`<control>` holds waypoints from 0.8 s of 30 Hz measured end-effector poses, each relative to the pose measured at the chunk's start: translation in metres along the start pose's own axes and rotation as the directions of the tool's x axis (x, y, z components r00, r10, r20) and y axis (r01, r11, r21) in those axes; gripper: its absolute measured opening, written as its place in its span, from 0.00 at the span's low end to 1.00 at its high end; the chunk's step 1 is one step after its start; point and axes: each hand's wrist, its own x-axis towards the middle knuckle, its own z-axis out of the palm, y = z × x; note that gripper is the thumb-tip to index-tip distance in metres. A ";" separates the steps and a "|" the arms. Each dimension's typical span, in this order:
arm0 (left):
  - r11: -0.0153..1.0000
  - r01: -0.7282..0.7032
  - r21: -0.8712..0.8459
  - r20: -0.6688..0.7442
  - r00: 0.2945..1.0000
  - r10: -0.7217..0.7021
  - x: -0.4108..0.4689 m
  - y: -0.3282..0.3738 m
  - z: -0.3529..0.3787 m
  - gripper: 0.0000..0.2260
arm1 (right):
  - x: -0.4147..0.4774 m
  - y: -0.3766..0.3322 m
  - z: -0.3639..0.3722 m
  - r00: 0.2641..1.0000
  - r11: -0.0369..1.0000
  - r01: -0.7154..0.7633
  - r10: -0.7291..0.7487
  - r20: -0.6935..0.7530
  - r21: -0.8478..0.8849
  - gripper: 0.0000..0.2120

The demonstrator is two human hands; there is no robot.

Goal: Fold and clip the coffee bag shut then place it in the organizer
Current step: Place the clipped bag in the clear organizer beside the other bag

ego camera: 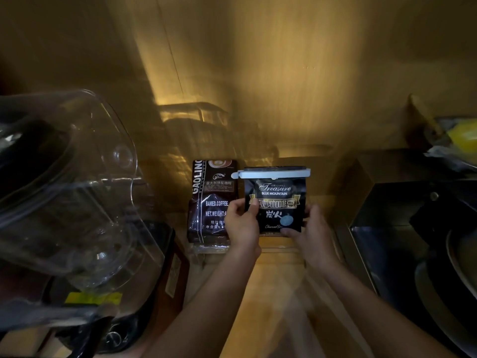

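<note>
A black coffee bag marked "Treasure Blue Mountain" stands upright against the back wall. A white clip runs across its folded top. My left hand grips the bag's left edge and my right hand grips its lower right corner. The bag's bottom sits at or inside a clear organizer, whose front rim shows below; I cannot tell if the bag rests on its floor. A second, dark brown coffee bag marked "Gaolin" stands in the organizer just to the left.
A large clear plastic jug on a dark appliance fills the left side. To the right sit a dark box-like appliance, dark round cookware and a yellow item at the far right. The wooden counter runs between them.
</note>
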 end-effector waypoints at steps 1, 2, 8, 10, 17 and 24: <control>1.000 0.000 -0.001 -0.011 1.000 0.000 0.002 -0.001 0.002 0.05 | -0.001 -0.001 0.002 0.999 0.999 0.021 -0.022 -0.025 -0.034 0.26; 1.000 -0.003 -0.005 -0.017 1.000 0.003 0.003 -0.001 0.004 0.06 | 0.000 -0.002 0.005 0.998 0.998 0.036 -0.038 -0.044 -0.058 0.26; 0.997 -0.056 -0.047 -0.032 0.998 0.054 0.016 -0.004 0.023 0.08 | 0.024 -0.001 0.010 0.997 0.995 0.064 -0.068 -0.046 -0.072 0.24; 0.997 -0.066 -0.031 -0.044 0.997 0.064 0.023 -0.004 0.030 0.11 | 0.035 0.000 0.011 0.997 0.994 0.056 -0.060 -0.044 -0.089 0.25; 0.990 -0.134 0.046 -0.068 0.988 0.137 0.054 -0.003 0.051 0.18 | 0.074 0.001 0.019 0.996 0.992 0.068 -0.073 -0.049 -0.102 0.23; 0.985 -0.152 0.078 -0.056 0.986 0.157 0.075 -0.004 0.060 0.19 | 0.089 0.010 0.029 0.993 0.987 0.088 -0.097 -0.061 -0.136 0.21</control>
